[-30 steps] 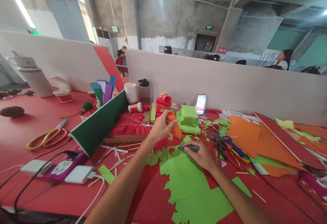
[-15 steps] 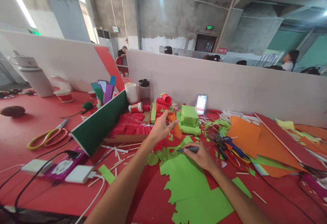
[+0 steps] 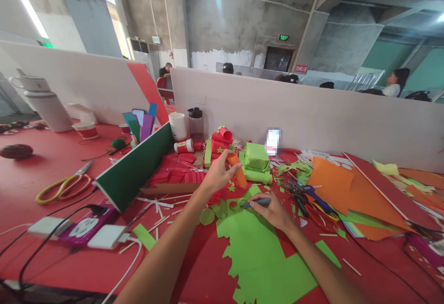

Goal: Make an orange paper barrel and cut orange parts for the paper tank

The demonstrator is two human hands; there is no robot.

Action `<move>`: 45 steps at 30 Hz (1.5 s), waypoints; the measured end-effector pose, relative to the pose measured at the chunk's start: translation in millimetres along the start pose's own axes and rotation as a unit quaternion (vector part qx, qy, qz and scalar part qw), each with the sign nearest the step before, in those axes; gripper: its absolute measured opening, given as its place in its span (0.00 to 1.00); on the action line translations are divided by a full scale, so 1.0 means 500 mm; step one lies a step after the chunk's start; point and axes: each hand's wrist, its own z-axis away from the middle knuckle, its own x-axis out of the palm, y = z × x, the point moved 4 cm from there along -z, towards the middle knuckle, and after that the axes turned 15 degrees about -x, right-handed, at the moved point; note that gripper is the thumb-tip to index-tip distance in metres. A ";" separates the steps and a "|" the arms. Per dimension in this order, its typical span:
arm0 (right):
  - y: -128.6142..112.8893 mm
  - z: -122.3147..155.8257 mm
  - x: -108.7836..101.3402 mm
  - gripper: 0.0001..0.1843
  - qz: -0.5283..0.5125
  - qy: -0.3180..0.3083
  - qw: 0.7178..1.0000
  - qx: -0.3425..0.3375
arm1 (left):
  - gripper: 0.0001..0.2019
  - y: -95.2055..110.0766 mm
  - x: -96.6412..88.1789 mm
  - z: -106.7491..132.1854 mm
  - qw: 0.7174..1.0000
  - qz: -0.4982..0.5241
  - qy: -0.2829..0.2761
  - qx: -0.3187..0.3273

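My left hand (image 3: 219, 173) reaches forward over the table, its thumb and index finger closed around the top of a tilted orange paper tube (image 3: 238, 173). My right hand (image 3: 271, 211) grips a dark grey-blue pen (image 3: 259, 203), its tip at the far edge of a large green paper sheet (image 3: 256, 248). A curved outline shows on the paper by the tip. The sheet's left edge is jagged from cuts. A loose green paper disc (image 3: 207, 216) lies left of the sheet. Behind the tube sits a green-wrapped block (image 3: 257, 156).
A dark green board (image 3: 135, 167) stands upright at left, near red-and-yellow-handled scissors (image 3: 65, 186) and a power strip (image 3: 88, 228). Pliers (image 3: 312, 202) and orange paper (image 3: 343, 188) lie at right. A phone (image 3: 273, 141) leans on the white partition (image 3: 312, 119).
Both hands stay almost in place, with the tube and pen still held. The pen and right hand have shifted very slightly; the view has moved a touch.
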 end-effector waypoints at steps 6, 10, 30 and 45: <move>0.004 -0.002 -0.002 0.09 0.007 0.008 1.000 -0.001 | 0.20 0.000 0.001 0.000 1.000 0.000 -0.001 0.003; 0.005 0.000 -0.002 0.09 0.005 0.002 1.000 0.003 | 0.20 0.002 0.000 0.001 1.000 0.004 0.000 0.007; 0.007 0.001 -0.006 0.10 -0.005 0.025 1.000 0.002 | 0.21 0.003 0.000 0.002 1.000 -0.004 0.004 -0.001; -0.005 -0.004 -0.001 0.11 0.043 0.015 0.999 -0.020 | 0.18 0.011 -0.004 0.005 0.999 0.032 0.005 0.002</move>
